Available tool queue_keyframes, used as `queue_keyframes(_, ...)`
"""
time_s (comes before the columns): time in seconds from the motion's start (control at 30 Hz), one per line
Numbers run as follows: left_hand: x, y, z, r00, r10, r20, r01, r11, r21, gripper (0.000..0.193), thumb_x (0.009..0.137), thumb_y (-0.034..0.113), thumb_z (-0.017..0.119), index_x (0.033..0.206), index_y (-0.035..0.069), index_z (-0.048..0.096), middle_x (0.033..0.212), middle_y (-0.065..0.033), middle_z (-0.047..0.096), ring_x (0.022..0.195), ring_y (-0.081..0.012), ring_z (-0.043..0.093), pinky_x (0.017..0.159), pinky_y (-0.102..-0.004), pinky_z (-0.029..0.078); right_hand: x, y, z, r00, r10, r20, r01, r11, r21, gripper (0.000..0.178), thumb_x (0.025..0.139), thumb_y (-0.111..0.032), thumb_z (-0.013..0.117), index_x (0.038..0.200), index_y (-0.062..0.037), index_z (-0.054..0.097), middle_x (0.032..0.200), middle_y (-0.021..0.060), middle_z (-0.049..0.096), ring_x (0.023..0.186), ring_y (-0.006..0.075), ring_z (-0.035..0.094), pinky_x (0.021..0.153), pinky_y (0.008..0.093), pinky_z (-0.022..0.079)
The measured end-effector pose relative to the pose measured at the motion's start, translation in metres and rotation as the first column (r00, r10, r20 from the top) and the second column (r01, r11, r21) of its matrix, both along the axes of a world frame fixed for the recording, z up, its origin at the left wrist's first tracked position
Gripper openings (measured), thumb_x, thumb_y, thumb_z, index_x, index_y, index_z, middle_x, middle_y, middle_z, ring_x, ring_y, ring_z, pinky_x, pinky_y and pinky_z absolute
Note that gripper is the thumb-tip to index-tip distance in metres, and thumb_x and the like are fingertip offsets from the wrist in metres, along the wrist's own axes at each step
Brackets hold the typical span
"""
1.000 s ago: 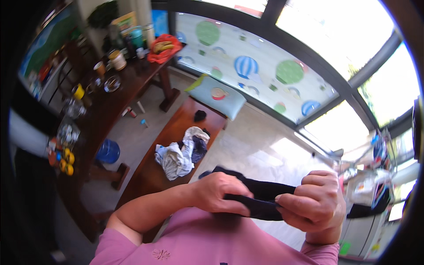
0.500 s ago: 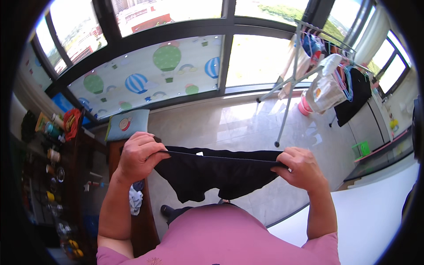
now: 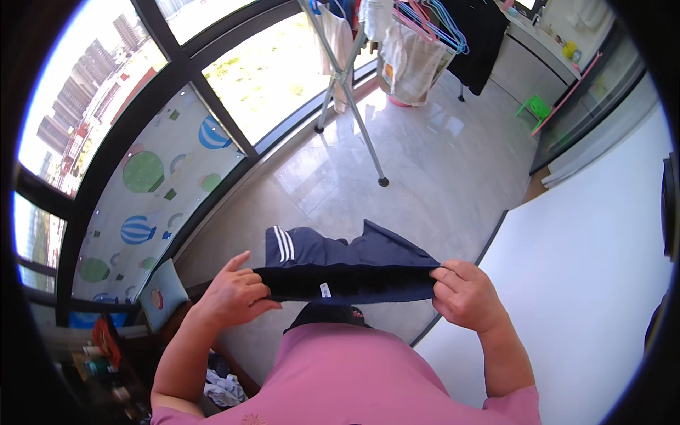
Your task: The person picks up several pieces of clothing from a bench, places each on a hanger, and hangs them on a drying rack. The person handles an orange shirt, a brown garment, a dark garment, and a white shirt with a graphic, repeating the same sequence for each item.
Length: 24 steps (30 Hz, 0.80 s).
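Note:
A pair of dark navy shorts (image 3: pixel 319 248) is stretched between my hands, with its waistband nearest me and the legs flung out away from my body. Three white stripes mark one leg on the left. Black lining shows inside the waistband, along with a small white label (image 3: pixel 325 290). My left hand (image 3: pixel 237 292) pinches the left end of the waistband between thumb and fingers, its index finger raised. At the other end, my right hand (image 3: pixel 464 294) grips the waistband with curled fingers.
Ahead stands a metal drying rack (image 3: pixel 347 78) with clothes and hangers (image 3: pixel 432 25). A green stool (image 3: pixel 536 108) is farther right. White surface (image 3: pixel 567 283) lies to my right, crumpled clothes (image 3: pixel 225 388) at lower left, and a cushion (image 3: pixel 161 296) by the window.
My view has turned right, toward the drying rack. The shorts have swung from hanging down to flaring outward, so the white stripes and the inside of the waistband show. Both hands keep hold.

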State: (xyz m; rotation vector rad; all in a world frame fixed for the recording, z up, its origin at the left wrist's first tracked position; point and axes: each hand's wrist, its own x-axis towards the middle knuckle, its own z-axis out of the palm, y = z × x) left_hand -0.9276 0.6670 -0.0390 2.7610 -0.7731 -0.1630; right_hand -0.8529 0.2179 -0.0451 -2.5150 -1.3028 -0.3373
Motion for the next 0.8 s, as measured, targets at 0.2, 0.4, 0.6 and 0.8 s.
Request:
queue_keyframes(0.2, 0.178, -0.044, -0.036, 0.980, 0.064, 0.189, -0.041, 0.992, -0.120, 0.026, 0.085, 0.023, 0.086, 0.106, 0.012, 0.076, 0.100, -0.0054, 0.073, 0.098, -0.0255, 0.071, 0.120, -0.0533, 0.041, 0.059, 0.005, 0.017, 0.974, -0.061, -0.219, 0.127, 0.944, 0.304, 0.021, 0.070, -0.005, 0.082, 0.077, -0.0067, 0.063, 0.088, 0.0061, 0.066, 0.101, 0.0286, 0.069, 0.089, 0.0411, 0.058)
queue_keyframes(0.4, 0.278, -0.197, -0.012, 0.787, -0.598, -0.152, 0.322, 0.608, -0.726, 0.081, 0.080, 0.031, 0.094, 0.149, 0.006, 0.060, 0.116, -0.0140, 0.075, 0.112, -0.0369, 0.070, 0.098, -0.0453, 0.056, 0.133, 0.023, 0.010, 0.938, -0.092, -0.335, 0.176, 0.957, 0.230, 0.026, 0.085, -0.022, 0.082, 0.080, -0.0072, 0.062, 0.076, 0.0055, 0.062, 0.082, 0.0261, 0.063, 0.087, 0.0410, 0.053)
queue_keyframes(0.6, 0.367, -0.273, -0.014, 0.627, -0.750, -0.209, 0.517, 0.602, -0.609, 0.037, 0.088, 0.022, 0.085, 0.121, 0.012, 0.076, 0.086, -0.0080, 0.076, 0.083, -0.0314, 0.071, 0.082, -0.0430, 0.054, 0.158, -0.080, 0.016, 0.667, -0.280, -0.690, 0.485, 0.866, 0.118, 0.027, 0.086, -0.026, 0.087, 0.080, -0.0075, 0.068, 0.071, 0.0068, 0.062, 0.076, 0.0298, 0.061, 0.075, 0.0403, 0.050)
queue_keyframes(0.8, 0.475, -0.378, -0.017, 0.622, -0.777, -0.096, 0.624, 0.566, -0.538, 0.031, 0.088, 0.021, 0.084, 0.117, 0.013, 0.077, 0.100, -0.0081, 0.078, 0.089, -0.0299, 0.072, 0.088, -0.0411, 0.053, 0.177, -0.199, -0.001, 0.476, -0.375, -0.796, 0.748, 0.648, 0.142, 0.024, 0.088, -0.023, 0.086, 0.086, -0.0062, 0.068, 0.073, 0.0092, 0.061, 0.073, 0.0302, 0.059, 0.069, 0.0418, 0.047)
